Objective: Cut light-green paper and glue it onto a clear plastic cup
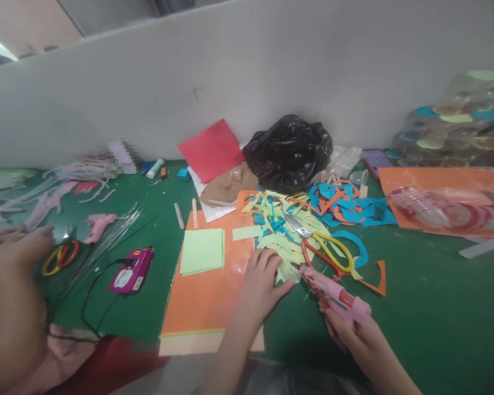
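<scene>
My right hand (349,329) is wrapped round a pink glue gun (340,296), whose nozzle points left. The nozzle is close to a small clear plastic piece (288,272) on the pale green scraps. My left hand (265,280) has its fingertips and thumb around that piece, touching it. Just behind lie scissors (331,249) with yellow and red handles, on a heap of cut paper (288,219). Orange sheets (201,307) lie beside my left hand, with a stack of light green squares (202,251) on them.
Behind the scraps sits a black plastic bag (290,151), with a red sheet (212,151) beside it. Another person's hand (24,247) is at the left, near a second glue gun (100,226) and a purple power strip (132,270). Plastic bottles (444,208) lie at the right.
</scene>
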`<state>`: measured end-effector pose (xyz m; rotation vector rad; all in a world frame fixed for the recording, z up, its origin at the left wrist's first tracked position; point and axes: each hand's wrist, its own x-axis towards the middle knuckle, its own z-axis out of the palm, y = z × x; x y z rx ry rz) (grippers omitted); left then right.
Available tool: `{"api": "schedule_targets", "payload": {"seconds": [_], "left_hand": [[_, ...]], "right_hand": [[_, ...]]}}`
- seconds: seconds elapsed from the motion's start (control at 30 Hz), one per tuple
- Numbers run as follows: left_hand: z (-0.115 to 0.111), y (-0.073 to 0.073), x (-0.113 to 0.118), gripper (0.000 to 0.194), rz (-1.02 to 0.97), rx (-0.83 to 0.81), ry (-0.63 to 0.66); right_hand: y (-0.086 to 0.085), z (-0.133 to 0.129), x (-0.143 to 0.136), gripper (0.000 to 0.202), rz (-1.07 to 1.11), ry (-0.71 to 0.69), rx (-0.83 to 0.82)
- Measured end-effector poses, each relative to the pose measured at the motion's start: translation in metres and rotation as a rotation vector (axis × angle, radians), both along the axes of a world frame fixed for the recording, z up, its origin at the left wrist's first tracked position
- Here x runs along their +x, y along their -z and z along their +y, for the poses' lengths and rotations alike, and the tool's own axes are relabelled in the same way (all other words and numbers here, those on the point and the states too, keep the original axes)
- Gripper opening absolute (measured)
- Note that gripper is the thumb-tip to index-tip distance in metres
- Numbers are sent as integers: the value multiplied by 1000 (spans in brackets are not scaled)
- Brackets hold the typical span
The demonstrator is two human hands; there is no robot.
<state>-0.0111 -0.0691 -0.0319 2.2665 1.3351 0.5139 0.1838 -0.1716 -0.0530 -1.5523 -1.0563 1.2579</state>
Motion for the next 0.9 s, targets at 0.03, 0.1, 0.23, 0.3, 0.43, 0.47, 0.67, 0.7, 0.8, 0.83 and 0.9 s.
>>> {"api": "schedule_targets", "payload": {"seconds": [0.03, 0.1, 0.23, 0.3, 0.43, 0.47, 0.67, 0.7, 0.8, 0.83, 0.9], "left_hand": [[0, 0, 0, 36, 1, 0, 0], [0, 0, 0, 37, 0, 3, 2], [0, 0, 0, 36, -12, 12, 5], [0, 0, 0, 35, -13, 17, 4], [-1, 0, 0, 36, -5, 20, 7], [-1, 1, 1, 36, -2, 17, 7], [-1, 1, 0, 36, 7, -1, 13], [-1, 0, 0, 36, 6, -4, 14], [-1, 0, 0, 36, 1, -8, 11], [-1, 0, 0, 36, 0, -6, 9], [-1, 0, 1, 36, 3, -2, 6]], "right_hand": [[3, 0, 2, 40, -8, -15, 16], [8, -1, 5, 40, -23, -23, 49], [14, -5, 8, 39, -73, -14, 41], [13, -5, 8, 38, -83, -30, 37], [7, -3, 10, 43, -91, -75, 50], [6, -2, 10, 44, -97, -71, 41], [1, -2, 10, 42, -104, -50, -37], [0, -3, 9, 41, -112, -48, -46], [-5, -3, 4, 47, -115, -25, -68], [-7, -3, 2, 49, -108, -15, -77], [-11, -4, -1, 50, -104, 22, -97]]}}
